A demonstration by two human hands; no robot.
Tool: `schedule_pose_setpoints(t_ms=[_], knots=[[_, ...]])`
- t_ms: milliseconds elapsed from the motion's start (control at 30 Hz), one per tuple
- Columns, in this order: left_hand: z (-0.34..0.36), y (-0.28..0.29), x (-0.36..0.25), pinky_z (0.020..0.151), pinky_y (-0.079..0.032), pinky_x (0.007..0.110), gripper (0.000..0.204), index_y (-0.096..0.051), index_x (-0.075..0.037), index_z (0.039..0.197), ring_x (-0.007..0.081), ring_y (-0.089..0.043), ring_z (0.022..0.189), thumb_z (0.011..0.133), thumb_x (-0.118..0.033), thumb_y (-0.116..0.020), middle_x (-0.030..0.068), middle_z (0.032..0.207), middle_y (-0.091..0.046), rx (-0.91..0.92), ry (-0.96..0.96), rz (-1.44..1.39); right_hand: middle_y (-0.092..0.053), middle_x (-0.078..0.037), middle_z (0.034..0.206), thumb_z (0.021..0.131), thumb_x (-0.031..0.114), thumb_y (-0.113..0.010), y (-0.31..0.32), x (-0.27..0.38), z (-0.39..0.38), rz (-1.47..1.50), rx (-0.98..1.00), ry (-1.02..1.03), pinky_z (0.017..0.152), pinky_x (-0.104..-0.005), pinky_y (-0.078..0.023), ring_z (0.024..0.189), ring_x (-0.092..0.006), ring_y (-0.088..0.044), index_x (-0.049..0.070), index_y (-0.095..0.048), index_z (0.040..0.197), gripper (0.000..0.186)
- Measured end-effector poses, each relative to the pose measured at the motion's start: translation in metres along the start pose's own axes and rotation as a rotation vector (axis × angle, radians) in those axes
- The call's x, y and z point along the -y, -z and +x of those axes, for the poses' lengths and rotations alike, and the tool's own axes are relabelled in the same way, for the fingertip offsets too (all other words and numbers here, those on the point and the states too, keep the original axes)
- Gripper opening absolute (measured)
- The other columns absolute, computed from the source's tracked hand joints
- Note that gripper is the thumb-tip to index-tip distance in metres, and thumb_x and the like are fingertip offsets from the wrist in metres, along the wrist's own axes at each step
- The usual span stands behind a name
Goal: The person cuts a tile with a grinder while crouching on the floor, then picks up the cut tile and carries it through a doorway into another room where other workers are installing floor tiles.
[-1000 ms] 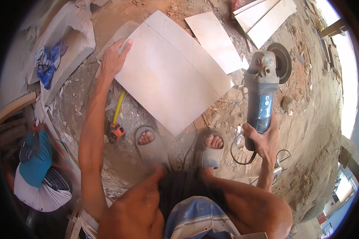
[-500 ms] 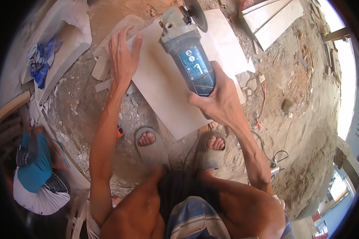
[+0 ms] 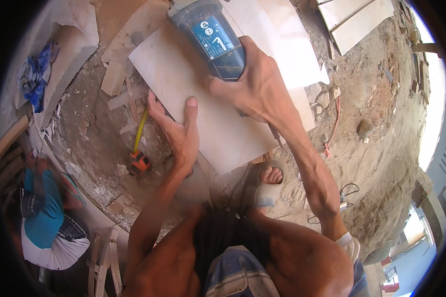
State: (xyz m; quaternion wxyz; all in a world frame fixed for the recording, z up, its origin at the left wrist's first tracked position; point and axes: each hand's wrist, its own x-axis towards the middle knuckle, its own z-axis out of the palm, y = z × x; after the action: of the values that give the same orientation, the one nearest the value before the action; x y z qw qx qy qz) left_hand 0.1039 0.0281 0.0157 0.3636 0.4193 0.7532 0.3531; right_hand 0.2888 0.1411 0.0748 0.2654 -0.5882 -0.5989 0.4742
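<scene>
My right hand [image 3: 257,84] is wrapped round the rear body of a dark blue angle grinder [image 3: 210,39]. The grinder's front end and disc lie beyond the top edge of the view. Below it is a large pale tile [image 3: 223,133], overlapping another light slab [image 3: 292,44] at its far right. My left hand [image 3: 178,131] is at the tile's left edge, thumb and fingers apart; the thumb is over the tile and the fingers are along its edge. Just left of that hand, an orange-and-black tape measure [image 3: 139,162] lies with some yellow blade drawn out.
Broken tile and wood scraps [image 3: 114,79] litter the dirt floor on the left. More pale boards or tiles [image 3: 354,20] lie at the far right. A red cord [image 3: 334,128] and a stone [image 3: 364,128] are on the right. Another person [image 3: 47,213] crouches at the lower left.
My left hand has come nearer along the tile's left edge, uncovering the tape measure. The grinder in my right hand has shifted up and left in view, and its disc has left the picture.
</scene>
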Motion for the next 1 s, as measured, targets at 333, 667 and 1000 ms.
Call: schedule_pose_setpoints(t_ms=[333,667,1000], knots=[[-0.003,-0.013,0.007,0.129,-0.037,0.051,0.094,-0.006,0.003,0.177,0.0399,-0.041,0.158,0.112,-0.021,-0.071,0.034,0.177,-0.026,-0.056,-0.047,-0.135,-0.073,-0.027,0.074,0.08,0.027,-0.086,-0.007,-0.008,0.014,0.006,0.02,0.011,0.059,-0.0435,-0.063,0.065,-0.0355,-0.078,-0.017,-0.061,0.11,0.059],[-0.003,-0.011,0.006,0.13,-0.036,0.052,0.095,-0.005,-0.001,0.178,0.0409,-0.041,0.158,0.112,-0.018,-0.07,0.0354,0.178,-0.023,-0.047,-0.082,-0.077,-0.074,-0.026,0.076,0.082,0.03,-0.086,-0.005,-0.001,0.019,0.02,0.074,-0.061,0.056,-0.0414,-0.063,0.065,-0.034,-0.079,-0.017,-0.062,0.111,0.06],[-0.003,-0.011,0.004,0.131,-0.033,0.054,0.096,-0.005,-0.001,0.178,0.0421,-0.038,0.16,0.112,-0.02,-0.071,0.0351,0.179,-0.02,-0.046,-0.083,-0.057,-0.075,-0.028,0.079,0.082,0.032,-0.086,-0.005,-0.001,0.021,-0.005,0.067,-0.062,0.06,-0.0429,-0.064,0.069,-0.0353,-0.08,-0.018,-0.062,0.11,0.061]])
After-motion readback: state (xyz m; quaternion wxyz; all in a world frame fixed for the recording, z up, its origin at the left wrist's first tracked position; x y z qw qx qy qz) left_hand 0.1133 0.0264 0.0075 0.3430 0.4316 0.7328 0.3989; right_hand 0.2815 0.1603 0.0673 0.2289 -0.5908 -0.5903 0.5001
